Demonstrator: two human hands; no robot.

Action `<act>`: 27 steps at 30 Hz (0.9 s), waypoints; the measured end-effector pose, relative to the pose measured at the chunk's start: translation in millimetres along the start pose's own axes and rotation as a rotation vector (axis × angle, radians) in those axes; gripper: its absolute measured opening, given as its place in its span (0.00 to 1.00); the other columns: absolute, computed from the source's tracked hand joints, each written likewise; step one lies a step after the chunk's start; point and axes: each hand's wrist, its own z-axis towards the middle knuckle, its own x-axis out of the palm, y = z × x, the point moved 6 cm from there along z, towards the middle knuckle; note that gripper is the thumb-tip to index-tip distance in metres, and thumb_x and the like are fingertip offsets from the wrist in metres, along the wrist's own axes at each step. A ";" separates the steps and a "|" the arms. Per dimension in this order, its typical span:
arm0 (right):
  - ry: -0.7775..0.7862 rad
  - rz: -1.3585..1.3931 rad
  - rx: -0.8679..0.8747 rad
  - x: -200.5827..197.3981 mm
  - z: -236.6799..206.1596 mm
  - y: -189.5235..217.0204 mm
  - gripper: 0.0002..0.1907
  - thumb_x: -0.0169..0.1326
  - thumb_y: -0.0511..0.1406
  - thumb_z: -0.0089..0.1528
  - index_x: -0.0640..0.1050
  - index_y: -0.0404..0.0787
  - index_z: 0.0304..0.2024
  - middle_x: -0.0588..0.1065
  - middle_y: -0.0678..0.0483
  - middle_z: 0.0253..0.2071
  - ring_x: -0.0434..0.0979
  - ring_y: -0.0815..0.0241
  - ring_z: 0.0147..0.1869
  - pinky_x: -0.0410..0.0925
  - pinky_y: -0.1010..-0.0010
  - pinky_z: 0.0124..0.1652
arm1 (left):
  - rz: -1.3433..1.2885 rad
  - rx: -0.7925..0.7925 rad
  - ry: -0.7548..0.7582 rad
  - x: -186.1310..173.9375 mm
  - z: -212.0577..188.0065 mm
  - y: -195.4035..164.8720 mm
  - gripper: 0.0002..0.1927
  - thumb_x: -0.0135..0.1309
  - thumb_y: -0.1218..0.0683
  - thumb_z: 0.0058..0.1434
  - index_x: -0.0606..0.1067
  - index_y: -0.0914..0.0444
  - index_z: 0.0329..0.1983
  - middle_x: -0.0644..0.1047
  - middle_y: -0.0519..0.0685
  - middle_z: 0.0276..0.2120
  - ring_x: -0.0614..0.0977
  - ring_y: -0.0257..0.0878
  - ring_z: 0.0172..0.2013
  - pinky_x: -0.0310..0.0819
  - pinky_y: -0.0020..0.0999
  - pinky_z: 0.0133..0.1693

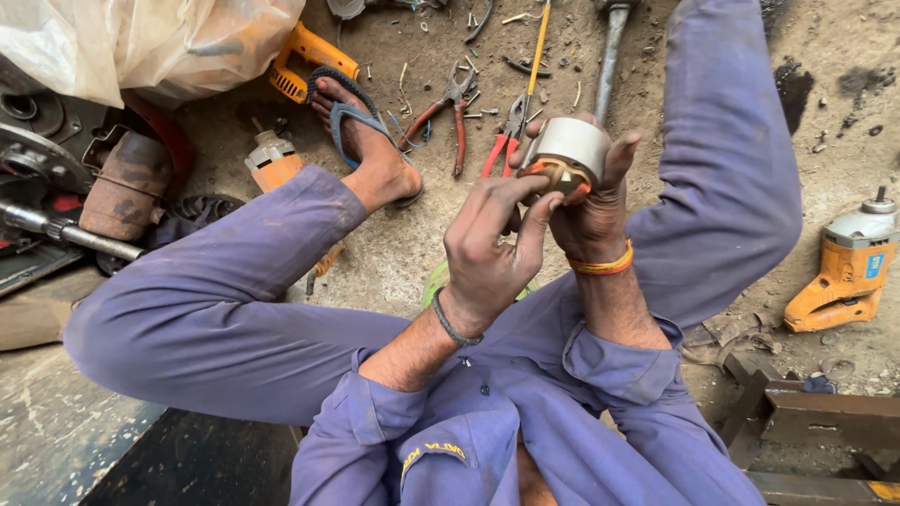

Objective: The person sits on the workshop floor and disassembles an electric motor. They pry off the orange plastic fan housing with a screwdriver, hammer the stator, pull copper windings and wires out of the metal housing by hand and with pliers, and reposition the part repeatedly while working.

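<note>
The right hand (pixel 595 211) wraps around a stator (pixel 568 155), a grey cylinder with copper windings, thumb on one side and fingers curled behind it. The left hand (pixel 487 248) pinches at the winding end just in front of its fingertips. The work likely goes best with a steady grip and small, gentle pulls, because thin wires can break.

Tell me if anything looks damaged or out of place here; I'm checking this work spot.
Yes. An orange power tool lies on the dirt with its motor end exposed, beside the sandalled foot. Pliers and bits of wire are strewn about the ground.
</note>
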 end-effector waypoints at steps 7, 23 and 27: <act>0.140 -0.594 -0.150 30.7 1.1 17.8 0.32 0.56 0.55 0.70 0.69 0.39 0.62 0.75 0.48 0.48 0.78 0.59 0.50 0.74 0.68 0.51 | -0.056 -0.182 -0.082 -4.5 6.1 15.2 0.06 0.61 0.60 0.67 0.79 0.65 0.46 0.79 0.47 0.33 0.73 0.29 0.24 0.67 0.26 0.27; 0.193 0.378 0.093 -24.4 10.5 29.5 0.46 0.34 0.67 0.66 0.71 0.32 0.55 0.70 0.47 0.41 0.64 0.63 0.17 0.58 0.75 0.17 | 0.172 0.020 0.221 -58.5 26.2 -23.9 0.06 0.58 0.61 0.58 0.77 0.66 0.38 0.74 0.53 0.32 0.77 0.45 0.30 0.72 0.40 0.34; 0.211 0.314 0.106 -22.6 8.3 25.5 0.47 0.37 0.69 0.65 0.71 0.31 0.52 0.70 0.49 0.40 0.63 0.64 0.18 0.56 0.76 0.17 | 0.406 0.158 0.150 -56.6 26.3 -16.9 0.10 0.58 0.64 0.63 0.76 0.66 0.48 0.76 0.55 0.45 0.80 0.51 0.47 0.75 0.41 0.48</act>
